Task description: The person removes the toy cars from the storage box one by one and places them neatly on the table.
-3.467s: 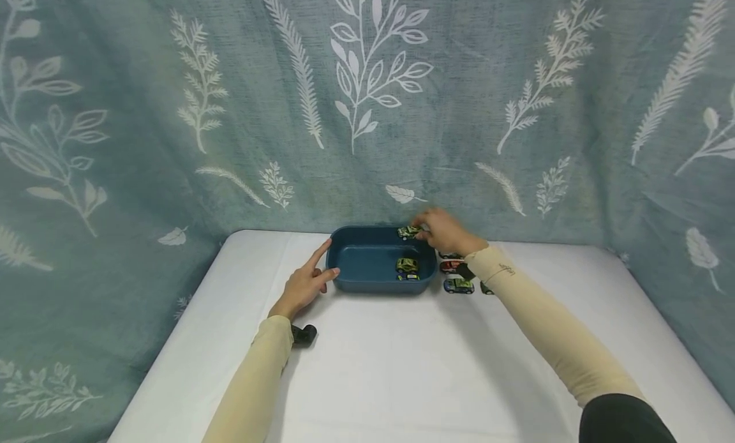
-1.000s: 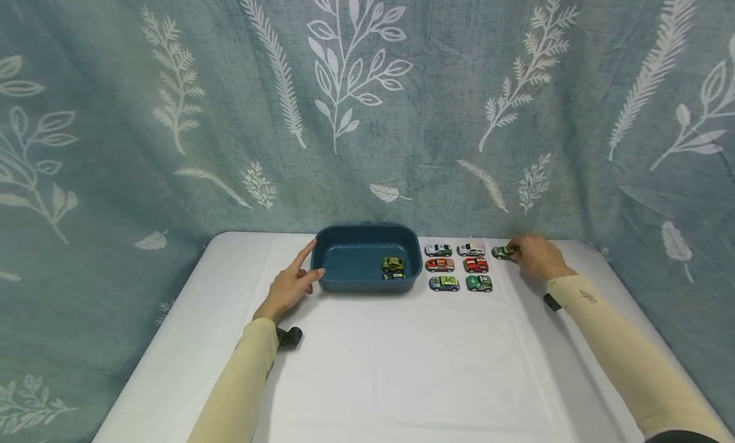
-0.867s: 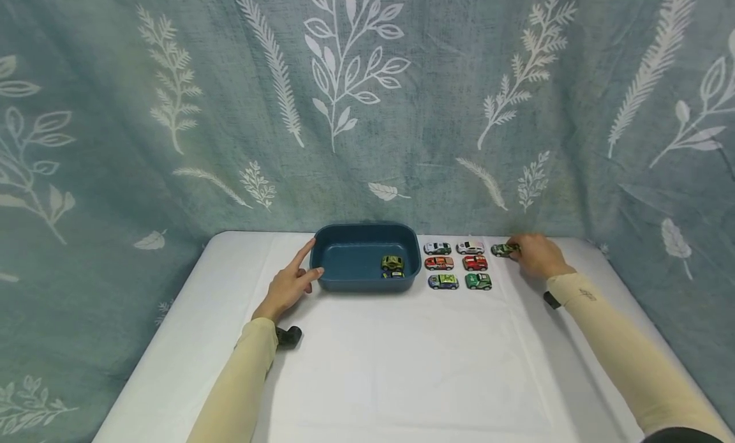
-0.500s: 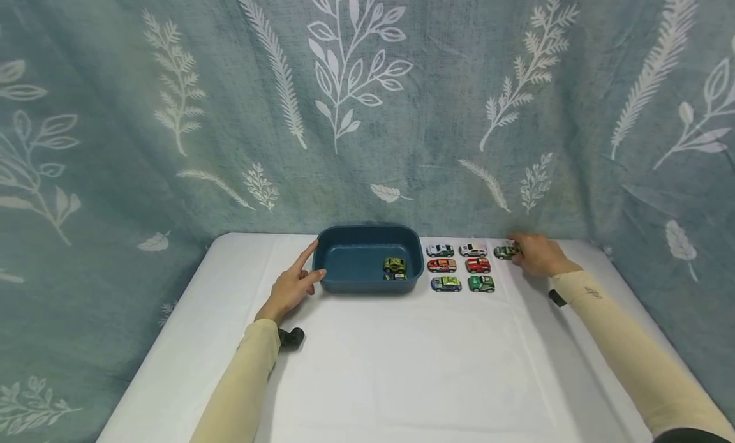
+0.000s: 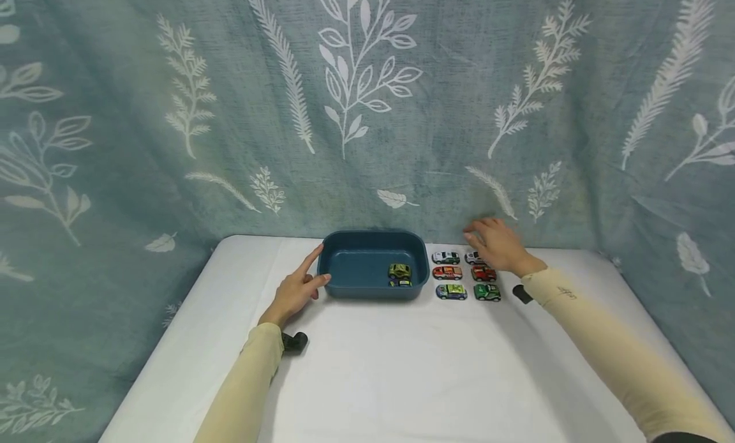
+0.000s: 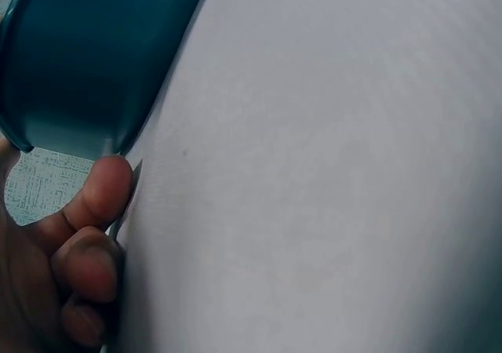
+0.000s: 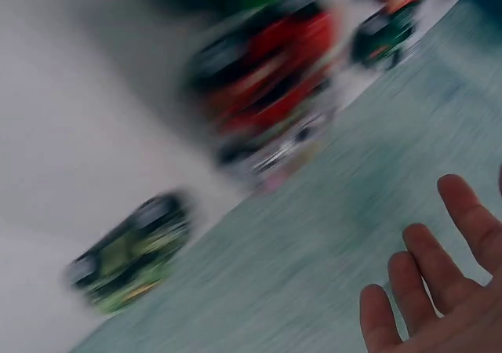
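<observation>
My left hand [image 5: 295, 294] touches the left end of a dark blue bin [image 5: 367, 293], index finger and thumb spread along it. Inside the bin are a yellow-green toy car [image 5: 399, 271] and a darker toy car [image 5: 400, 283]. My right hand [image 5: 498, 246], nothing in its fingers, hovers over the back of the parked cars, partly covering a white toy car [image 5: 473, 258]. A green camouflage toy car [image 7: 133, 251] stands on the table in the right wrist view; in the head view the hand hides it.
Right of the bin stand a white-green car [image 5: 446, 258], an orange car [image 5: 447, 273], a red car [image 5: 483, 274], a blue-yellow car [image 5: 451, 292] and a green car [image 5: 487, 292]. A leaf-patterned curtain [image 5: 367, 175] hangs behind the white table [image 5: 390, 366].
My right hand carried the camouflage car from over the bin to the right end of the back row, let it go, and has moved back left. My left hand stays at the bin.
</observation>
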Demonstrator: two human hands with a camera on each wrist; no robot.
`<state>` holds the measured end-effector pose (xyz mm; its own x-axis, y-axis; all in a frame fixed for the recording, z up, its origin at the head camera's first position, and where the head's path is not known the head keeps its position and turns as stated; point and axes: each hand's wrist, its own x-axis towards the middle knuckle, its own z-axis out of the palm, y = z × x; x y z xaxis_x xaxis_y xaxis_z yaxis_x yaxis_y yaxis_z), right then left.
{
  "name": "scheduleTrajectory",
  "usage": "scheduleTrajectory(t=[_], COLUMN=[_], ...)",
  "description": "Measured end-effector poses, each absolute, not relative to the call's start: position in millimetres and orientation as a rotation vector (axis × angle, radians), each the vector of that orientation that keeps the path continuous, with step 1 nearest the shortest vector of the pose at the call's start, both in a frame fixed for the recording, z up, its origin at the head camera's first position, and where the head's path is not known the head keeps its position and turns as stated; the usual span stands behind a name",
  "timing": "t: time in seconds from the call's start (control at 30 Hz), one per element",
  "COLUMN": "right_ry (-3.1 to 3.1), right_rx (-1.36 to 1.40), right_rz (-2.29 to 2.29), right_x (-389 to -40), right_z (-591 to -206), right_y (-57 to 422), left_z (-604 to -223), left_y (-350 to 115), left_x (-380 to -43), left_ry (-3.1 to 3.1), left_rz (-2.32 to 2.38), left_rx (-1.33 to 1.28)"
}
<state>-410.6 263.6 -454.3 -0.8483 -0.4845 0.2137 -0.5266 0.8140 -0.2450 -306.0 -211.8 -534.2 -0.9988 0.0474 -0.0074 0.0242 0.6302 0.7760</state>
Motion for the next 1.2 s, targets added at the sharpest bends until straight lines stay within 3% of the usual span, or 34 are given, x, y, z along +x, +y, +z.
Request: scheduleTrajectory(t=[0.47, 0.9, 1.2], right_ry=[-2.860, -2.897, -2.987], right_rx=[1.060, 1.021, 1.044], right_rz=[0.741, 0.633, 0.509], right_x=[-401.1, -406.6, -402.7], right_z=[-459.1, -490.0, -484.2], right_y=[157.1, 125.2, 124.9], left_z=[-532.8, -533.6, -534.3], left_y=[-212.2, -211.0, -211.7], left_x=[-304.4, -306.6, -304.7], left_ry=[2.797, 2.810, 2.801], left_rz=[1.362, 1.360, 1.384], left_rx=[0.065, 0.072, 0.059])
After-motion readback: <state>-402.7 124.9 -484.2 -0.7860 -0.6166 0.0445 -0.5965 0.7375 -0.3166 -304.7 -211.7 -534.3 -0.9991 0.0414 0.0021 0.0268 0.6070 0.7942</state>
